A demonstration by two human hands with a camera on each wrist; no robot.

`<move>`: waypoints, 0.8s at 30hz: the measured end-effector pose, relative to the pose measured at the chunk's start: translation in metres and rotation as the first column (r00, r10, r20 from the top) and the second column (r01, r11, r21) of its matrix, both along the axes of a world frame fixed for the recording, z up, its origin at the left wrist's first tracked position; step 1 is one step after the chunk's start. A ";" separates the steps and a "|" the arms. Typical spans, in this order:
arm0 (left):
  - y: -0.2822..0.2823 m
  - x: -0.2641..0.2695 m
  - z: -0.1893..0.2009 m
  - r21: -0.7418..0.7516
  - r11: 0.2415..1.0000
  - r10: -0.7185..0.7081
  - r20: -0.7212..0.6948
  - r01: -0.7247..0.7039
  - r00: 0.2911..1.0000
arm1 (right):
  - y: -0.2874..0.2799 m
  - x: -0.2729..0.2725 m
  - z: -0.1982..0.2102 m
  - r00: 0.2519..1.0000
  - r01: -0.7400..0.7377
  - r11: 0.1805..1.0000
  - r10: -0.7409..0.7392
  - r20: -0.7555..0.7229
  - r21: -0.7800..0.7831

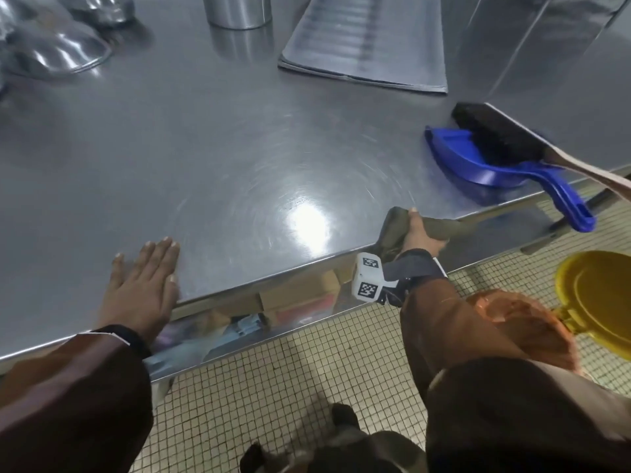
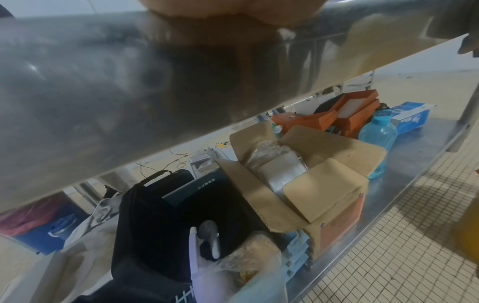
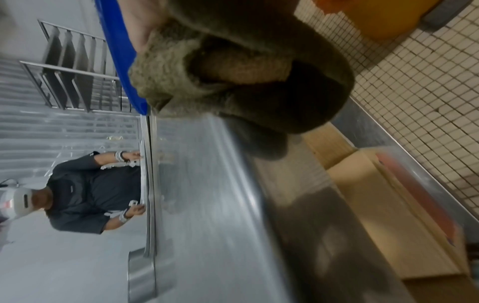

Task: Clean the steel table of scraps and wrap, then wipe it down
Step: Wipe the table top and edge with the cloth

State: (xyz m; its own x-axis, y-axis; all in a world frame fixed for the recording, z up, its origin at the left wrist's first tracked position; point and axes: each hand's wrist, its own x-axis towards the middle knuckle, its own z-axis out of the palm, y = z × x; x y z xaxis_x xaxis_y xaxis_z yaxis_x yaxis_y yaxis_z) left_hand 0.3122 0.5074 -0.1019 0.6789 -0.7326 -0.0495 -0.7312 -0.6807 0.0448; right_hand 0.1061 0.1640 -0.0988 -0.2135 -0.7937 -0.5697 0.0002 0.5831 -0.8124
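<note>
Gripping the cloth point(image 1: 403, 230) in the right hand point(image 1: 421, 235) at the near edge of the table point(image 1: 205, 148), fingers curled round the bunched fabric, part of it hanging over the front lip. Showing up close in the right wrist view as a thick olive wad point(image 3: 233, 71) pressed against the steel rim. Lying flat on the tabletop near the same edge, the left hand point(image 1: 143, 288), fingers straight and close together, palm down, holding nothing.

Sitting to the right of the cloth, a blue dustpan point(image 1: 478, 162), its handle sticking out past the table's edge. Resting across the pan, a black brush point(image 1: 495, 134), its pale handle also reaching beyond the edge. Lying farther back, a flat grey tray point(image 1: 368, 46); standing behind it to the left, a steel can point(image 1: 237, 10). Crowding the far left corner, shiny bowls point(image 1: 54, 52). Nothing lying between the two hands but bare, glaring steel.

Standing on the tiled floor point(image 1: 290, 387) to the right, a yellow bin point(image 1: 597, 295) with an orange bag point(image 1: 519, 322) beside it. Filling the lower shelf point(image 2: 414, 155) under the table: an open carton point(image 2: 311, 174), a black bag point(image 2: 160, 215), a blue bottle point(image 2: 377, 141) and orange boxes point(image 2: 344, 110). Standing at another steel table in the right wrist view, a second person point(image 3: 85, 190).
</note>
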 end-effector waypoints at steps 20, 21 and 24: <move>-0.152 -0.096 0.021 -0.081 0.992 -0.097 0.057 0.102 0.994 | -0.029 -0.018 0.000 1.000 -0.012 0.999 0.012 -0.001 -0.030; -0.161 -0.101 0.020 -0.067 0.992 -0.102 0.045 0.105 0.994 | -0.029 -0.018 -0.002 1.000 -0.007 0.999 0.008 0.012 -0.033; -0.178 -0.111 0.012 -0.035 0.995 -0.094 0.002 0.094 0.996 | -0.033 -0.021 -0.005 0.999 -0.027 0.999 0.027 0.022 -0.030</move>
